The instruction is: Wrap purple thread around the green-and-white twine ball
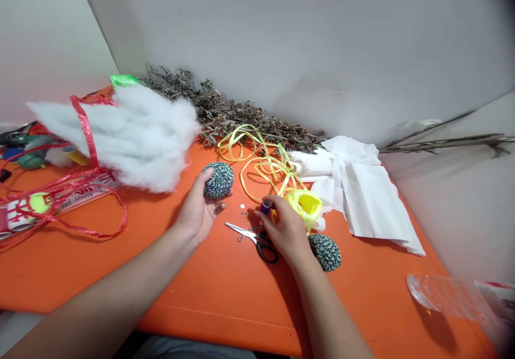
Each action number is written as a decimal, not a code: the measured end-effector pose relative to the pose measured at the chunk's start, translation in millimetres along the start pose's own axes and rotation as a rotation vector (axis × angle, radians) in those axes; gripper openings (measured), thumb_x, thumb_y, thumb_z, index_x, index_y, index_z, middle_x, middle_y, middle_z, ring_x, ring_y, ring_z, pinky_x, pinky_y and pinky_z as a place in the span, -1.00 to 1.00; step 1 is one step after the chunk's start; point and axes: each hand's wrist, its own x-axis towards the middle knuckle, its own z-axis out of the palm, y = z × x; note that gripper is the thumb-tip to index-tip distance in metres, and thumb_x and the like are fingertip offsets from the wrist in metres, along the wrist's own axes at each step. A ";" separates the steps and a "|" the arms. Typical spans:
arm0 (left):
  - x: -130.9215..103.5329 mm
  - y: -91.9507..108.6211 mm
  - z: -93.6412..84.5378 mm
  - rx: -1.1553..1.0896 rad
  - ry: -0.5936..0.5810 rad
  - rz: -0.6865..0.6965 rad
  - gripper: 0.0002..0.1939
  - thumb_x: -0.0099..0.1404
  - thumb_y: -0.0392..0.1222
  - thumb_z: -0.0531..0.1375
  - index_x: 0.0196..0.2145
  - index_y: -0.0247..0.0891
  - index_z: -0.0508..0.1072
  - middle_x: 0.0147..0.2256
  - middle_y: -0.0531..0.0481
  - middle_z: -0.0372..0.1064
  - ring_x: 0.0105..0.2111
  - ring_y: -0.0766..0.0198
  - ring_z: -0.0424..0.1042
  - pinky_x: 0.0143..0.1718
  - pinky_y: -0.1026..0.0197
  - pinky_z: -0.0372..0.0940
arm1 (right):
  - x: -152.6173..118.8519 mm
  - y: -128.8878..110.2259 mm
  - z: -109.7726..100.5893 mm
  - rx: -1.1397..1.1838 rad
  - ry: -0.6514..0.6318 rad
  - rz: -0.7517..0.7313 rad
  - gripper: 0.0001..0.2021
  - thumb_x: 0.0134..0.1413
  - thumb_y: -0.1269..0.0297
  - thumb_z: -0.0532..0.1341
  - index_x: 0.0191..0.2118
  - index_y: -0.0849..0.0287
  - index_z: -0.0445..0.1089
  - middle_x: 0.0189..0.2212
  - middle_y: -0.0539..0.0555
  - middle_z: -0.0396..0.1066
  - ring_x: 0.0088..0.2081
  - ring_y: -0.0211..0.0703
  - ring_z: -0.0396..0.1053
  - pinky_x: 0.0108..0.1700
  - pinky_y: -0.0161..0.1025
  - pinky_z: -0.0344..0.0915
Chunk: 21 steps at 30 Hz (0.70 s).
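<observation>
In my left hand (201, 211) rests a ball of dark green and white yarn (219, 180), held above the orange table with the thumb over its upper edge. My right hand (286, 227) pinches a small spool of dark purple thread (266, 206) between thumb and fingers. Just below that hand lie scissors (257, 239) with black handles, partly hidden by it, their blades pointing left. Short snippets of yarn (251, 222) lie by the blades. A second yarn ball (325, 252) sits on the table beside my right wrist. Behind the right hand is a yellow ribbon roll (308, 206).
White stuffing (148, 133) and red ribbon (84, 128) fill the left. Dried plant stems (241, 115) lie along the wall. Loose yellow ribbon (267, 168) curls at centre. White sheets (372, 198) lie at right, and a clear plastic bottle (450, 297) stands near the right edge.
</observation>
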 end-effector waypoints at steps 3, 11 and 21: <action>-1.0 -2.7 -0.1 0.009 -0.014 -0.021 -0.64 0.16 0.00 0.32 -0.12 -0.20 0.47 -0.32 0.04 0.53 -0.51 0.34 0.53 -0.63 0.40 0.22 | 2.3 1.6 1.0 -0.050 0.010 0.042 -0.85 0.17 0.23 0.29 -0.16 0.08 0.38 -0.32 0.06 0.48 -0.28 -0.02 0.45 -0.23 -0.14 0.32; -3.3 -0.5 0.1 0.005 -0.013 -0.024 -0.64 0.16 0.01 0.32 -0.12 -0.19 0.48 -0.31 0.04 0.54 -0.49 0.32 0.55 -0.63 0.40 0.23 | 4.1 5.9 -0.7 -0.090 0.038 0.061 -0.71 0.17 0.21 0.30 0.00 0.09 0.38 -0.19 0.11 0.53 -0.20 0.03 0.48 -0.19 -0.11 0.35; -1.9 7.1 0.1 0.005 0.012 0.005 -0.62 0.14 0.01 0.32 -0.12 -0.18 0.47 -0.33 0.03 0.53 -0.50 0.32 0.54 -0.64 0.40 0.22 | 6.1 8.7 -2.7 -0.105 0.068 0.009 -0.93 0.16 0.32 0.22 -0.21 0.11 0.37 -0.26 0.13 0.44 -0.20 0.02 0.40 -0.15 -0.10 0.32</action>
